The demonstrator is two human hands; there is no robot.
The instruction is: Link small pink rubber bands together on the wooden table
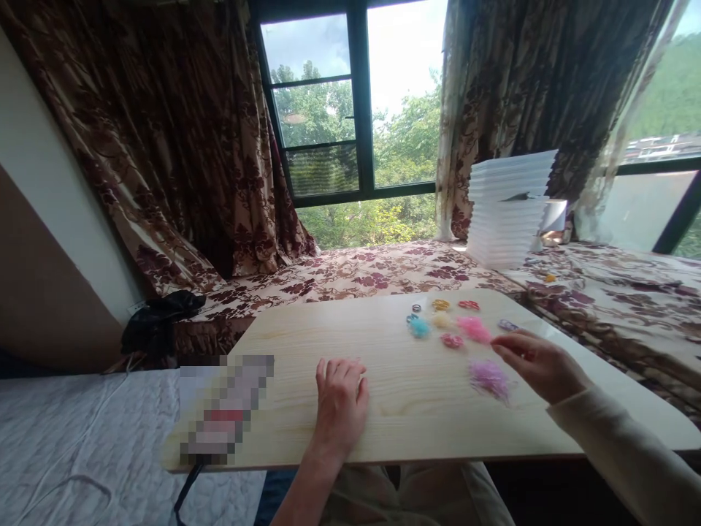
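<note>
My left hand [342, 398] rests palm down on the pale wooden table [296, 329], its fingers stretched out and holding nothing. Over the right part of the table, my right hand [529, 358] has its thumb and forefinger pinched together; whatever may be between them is too small to make out. Its fingertips are beside a bright pink heap [474, 329] of thin, small pieces that look like elastic bands. A loose lilac heap [489, 378] lies just left of this hand. Farther left are a turquoise heap [419, 327], a cream heap [441, 321] and a deeper pink cluster [452, 340].
Yellow rings [440, 305], red rings [469, 305], a dark ring [416, 307] and a purple cluster [508, 325] lie toward the back. A blurred-out device [230, 413] with a cable sits at the left edge. Behind stands a white pleated block [507, 212] on floral cloth.
</note>
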